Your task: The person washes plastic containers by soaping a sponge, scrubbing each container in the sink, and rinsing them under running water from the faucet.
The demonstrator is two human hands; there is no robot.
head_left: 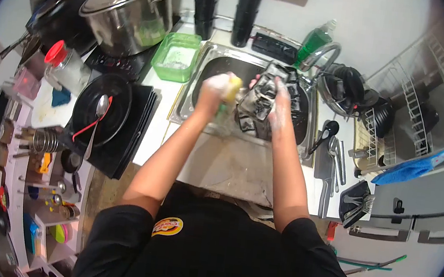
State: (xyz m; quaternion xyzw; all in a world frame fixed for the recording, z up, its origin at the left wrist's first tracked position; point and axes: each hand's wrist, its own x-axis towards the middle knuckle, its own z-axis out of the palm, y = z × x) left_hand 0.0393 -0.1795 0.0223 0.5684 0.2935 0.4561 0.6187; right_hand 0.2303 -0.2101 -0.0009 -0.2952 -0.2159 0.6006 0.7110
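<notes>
Over the metal sink (180, 113), my left hand (215, 91) is wrapped round a yellow sponge (233, 89), blurred by motion and covered in suds. My right hand (282, 104) grips a soapy dark container (261, 96), tilted above the basin, with white foam over its surface. The sponge is to the left of the container, a small gap apart. More black pieces (292, 86) lie in the sink under and behind the container. A green tub (176, 57) with whitish suds stands at the sink's left rim.
Right of the sink lie a black ladle (330, 130), a knife (329, 172) and a utensil holder (350, 202). Black plates (102, 111) and a steel pot (129, 18) stand left. Behind are the faucet (324, 54), green bottle (315, 42) and stacked black cups (245, 15).
</notes>
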